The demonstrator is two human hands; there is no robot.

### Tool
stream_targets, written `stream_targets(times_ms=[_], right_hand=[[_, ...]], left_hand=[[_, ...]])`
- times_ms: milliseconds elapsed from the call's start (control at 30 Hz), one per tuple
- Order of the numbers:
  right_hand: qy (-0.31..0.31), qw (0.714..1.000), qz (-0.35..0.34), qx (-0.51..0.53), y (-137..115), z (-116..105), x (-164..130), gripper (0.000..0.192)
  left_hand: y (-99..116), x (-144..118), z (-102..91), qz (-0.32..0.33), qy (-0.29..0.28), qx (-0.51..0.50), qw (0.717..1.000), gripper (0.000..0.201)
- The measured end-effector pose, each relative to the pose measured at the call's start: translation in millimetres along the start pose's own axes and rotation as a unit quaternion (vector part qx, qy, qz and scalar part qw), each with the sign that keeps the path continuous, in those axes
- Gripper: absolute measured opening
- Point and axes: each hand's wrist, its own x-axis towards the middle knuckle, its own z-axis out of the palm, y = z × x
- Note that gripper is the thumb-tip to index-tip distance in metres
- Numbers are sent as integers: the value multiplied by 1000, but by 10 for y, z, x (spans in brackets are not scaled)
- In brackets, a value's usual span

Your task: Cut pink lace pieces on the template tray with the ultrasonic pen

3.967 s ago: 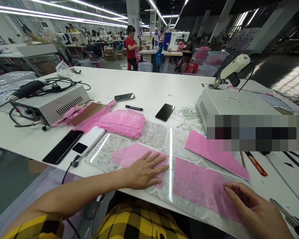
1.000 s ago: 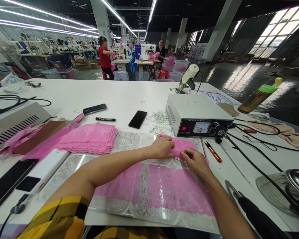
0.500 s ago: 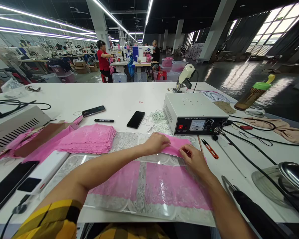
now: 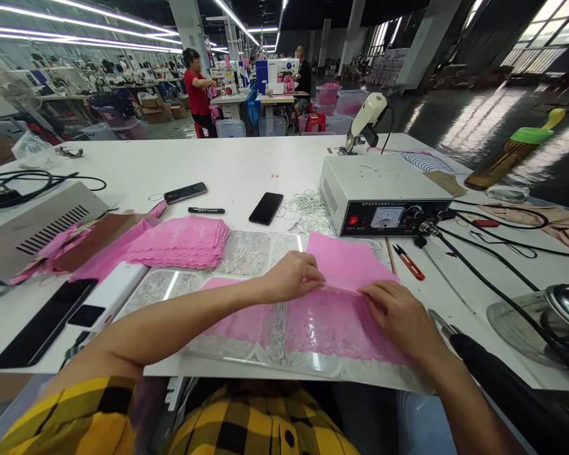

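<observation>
A person in a yellow check shirt works at a white worktop (image 4: 246, 167), both hands on a pink sheet (image 4: 346, 260) lying just near of a grey control box (image 4: 384, 196). The left hand (image 4: 291, 276) rests curled on the sheet's near left edge, fingers pinching it; the right hand (image 4: 398, 316) presses flat-fingered on the near right edge. Under the hands, pink lace (image 4: 313, 322) lies beneath a clear glossy plate (image 4: 246, 253). A stack of pink lace pieces (image 4: 180, 241) sits to the left, a black phone (image 4: 266, 208) and marker (image 4: 206, 210) farther off, red snips (image 4: 410, 262) to the right.
</observation>
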Motion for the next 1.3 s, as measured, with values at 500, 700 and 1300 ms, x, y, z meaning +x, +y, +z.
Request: stream_targets(times_ms=[500, 700, 1300], right_hand=[[38, 979, -190, -68, -274, -99, -693, 25], [15, 982, -178, -62, -317, -168, -687, 25], [94, 984, -94, -122, -194, -59, -566, 25]], left_hand=[[321, -705, 446, 55, -24, 25, 998, 12], [345, -723, 384, 51, -31, 19, 998, 16], [355, -692, 363, 17, -59, -31, 998, 20]])
